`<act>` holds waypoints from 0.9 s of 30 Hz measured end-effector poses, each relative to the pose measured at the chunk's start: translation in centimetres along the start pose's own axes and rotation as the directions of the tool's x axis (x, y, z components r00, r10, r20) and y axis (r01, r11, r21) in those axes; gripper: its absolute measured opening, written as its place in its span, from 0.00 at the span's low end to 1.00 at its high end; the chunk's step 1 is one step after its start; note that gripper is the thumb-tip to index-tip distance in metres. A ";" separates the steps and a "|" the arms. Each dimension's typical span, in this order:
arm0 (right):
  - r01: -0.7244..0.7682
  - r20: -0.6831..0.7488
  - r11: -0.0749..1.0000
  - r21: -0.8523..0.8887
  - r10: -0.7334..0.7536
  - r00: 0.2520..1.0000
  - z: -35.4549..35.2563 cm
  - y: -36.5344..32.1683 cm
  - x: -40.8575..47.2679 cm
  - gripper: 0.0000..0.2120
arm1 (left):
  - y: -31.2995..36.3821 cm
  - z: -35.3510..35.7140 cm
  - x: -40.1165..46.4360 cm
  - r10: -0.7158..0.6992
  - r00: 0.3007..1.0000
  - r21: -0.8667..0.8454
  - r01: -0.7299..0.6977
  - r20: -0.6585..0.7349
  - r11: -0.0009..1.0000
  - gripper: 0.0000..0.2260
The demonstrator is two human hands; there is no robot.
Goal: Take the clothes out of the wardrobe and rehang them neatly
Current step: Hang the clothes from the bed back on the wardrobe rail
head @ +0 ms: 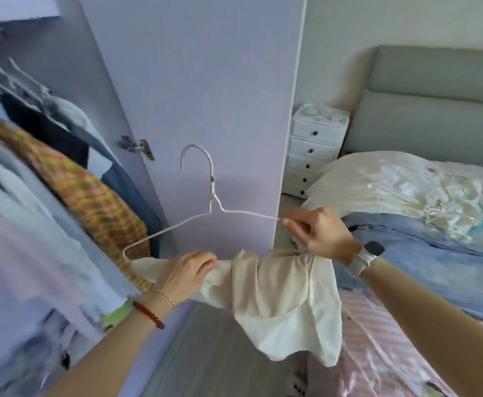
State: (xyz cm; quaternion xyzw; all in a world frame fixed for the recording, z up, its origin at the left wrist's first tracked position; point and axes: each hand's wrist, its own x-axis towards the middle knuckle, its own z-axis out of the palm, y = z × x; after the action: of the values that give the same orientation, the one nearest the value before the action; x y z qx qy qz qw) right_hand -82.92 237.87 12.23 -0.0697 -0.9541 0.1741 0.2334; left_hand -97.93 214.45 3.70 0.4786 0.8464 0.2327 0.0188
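Left of frame: open wardrobe (11,196), garments crowded on the rail, among them an orange-yellow checked knit (91,193).

Centre: thin white wire hanger (214,193), hook up, held in front of the lilac wardrobe door (200,81). Looks very light, springy, likely to twist if gripped at one end only; best held at the shoulders or neck.

Cream thin woven garment (286,299) bunched over the hanger's bottom bar, hanging lower centre. Soft, limp, probably slides on wire.

Left hand (183,273): fingers curled shut around cloth and bar together.

Right hand (320,233): thumb and forefinger pinched on the right shoulder wire, other fingers loosely folded; white watch on the wrist.

Right of frame: bed (435,247) with more clothes laid out.
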 end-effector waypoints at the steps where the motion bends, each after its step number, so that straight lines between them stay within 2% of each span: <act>1: 0.055 0.070 0.998 0.028 -0.056 0.996 1.2 -1.1 1.2 0.10 | -1.1 -1.0 -1.3 -0.032 0.999 0.026 0.033 -0.031 0.999 0.10; 3: 0.152 0.143 0.983 0.102 -0.165 0.976 3.5 -3.5 3.3 0.12 | -3.0 -3.1 -3.8 -0.123 0.987 0.060 0.129 -0.105 0.990 0.14; 8: 0.305 0.186 0.904 0.300 -0.369 0.911 8.2 -10.1 7.5 0.14 | -7.0 -8.2 -9.4 -0.338 0.908 0.130 0.377 -0.249 0.917 0.21; 10: 0.292 0.205 0.850 0.439 -0.412 0.888 10.0 -12.7 9.2 0.12 | -8.2 -10.2 -11.2 -0.431 0.840 0.169 0.501 -0.329 0.849 0.22; 13: 0.179 0.265 0.757 0.628 -0.425 0.865 12.8 -17.1 12.0 0.10 | -9.6 -13.3 -13.5 -0.512 0.724 0.191 0.645 -0.463 0.740 0.22; 17: 0.082 0.327 0.644 0.760 -0.488 0.809 15.7 -23.7 15.2 0.11 | -10.4 -17.1 -16.0 -0.528 0.495 0.095 0.785 -0.690 0.613 0.19; 20: 0.008 0.352 0.578 0.816 -0.507 0.787 17.8 -28.2 17.2 0.11 | -10.5 -18.8 -17.4 -0.508 0.339 0.043 0.860 -0.792 0.508 0.19; 22: -0.091 0.397 0.543 0.835 -0.478 0.783 19.2 -31.2 18.2 0.10 | -10.5 -19.8 -18.2 -0.491 0.250 0.004 0.894 -0.835 0.448 0.21; 25: -0.226 0.457 0.500 0.836 -0.405 0.792 21.2 -35.3 19.4 0.12 | -10.2 -22.2 -18.4 -0.432 0.186 -0.001 0.918 -0.883 0.397 0.22; 27: -0.251 0.450 0.473 0.845 -0.374 0.811 22.3 -37.3 20.1 0.11 | -10.3 -24.3 -17.9 -0.351 0.198 0.052 0.921 -0.915 0.385 0.21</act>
State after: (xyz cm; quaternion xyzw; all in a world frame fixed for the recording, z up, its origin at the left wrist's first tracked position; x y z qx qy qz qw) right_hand -113.03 200.80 15.80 0.1533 -0.7500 0.6405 -0.0614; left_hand -102.66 186.18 17.64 -0.1426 0.8954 0.0956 -0.4107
